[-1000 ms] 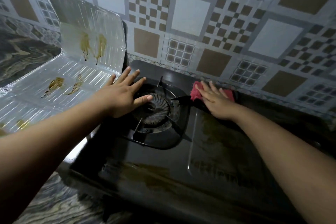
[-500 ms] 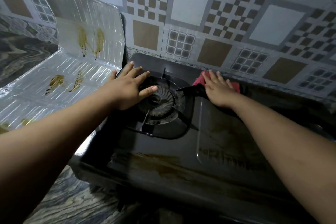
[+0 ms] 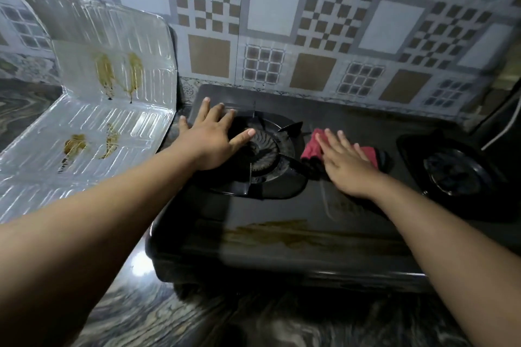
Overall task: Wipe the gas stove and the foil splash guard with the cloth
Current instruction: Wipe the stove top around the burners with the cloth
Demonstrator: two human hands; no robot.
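A: What is seen, from the largest thing down?

B: The black gas stove (image 3: pixel 282 234) is spread across the centre and right of the frame, brown smears along its lower edge. The stained foil splash guard (image 3: pixel 107 98) is propped at the left.

A: And the hands?

B: The left hand (image 3: pixel 210 141) is laid flat, fingers spread, on the left burner (image 3: pixel 265 153). The red cloth (image 3: pixel 311 146) is pressed down at centre by the flat right hand (image 3: pixel 345 166).
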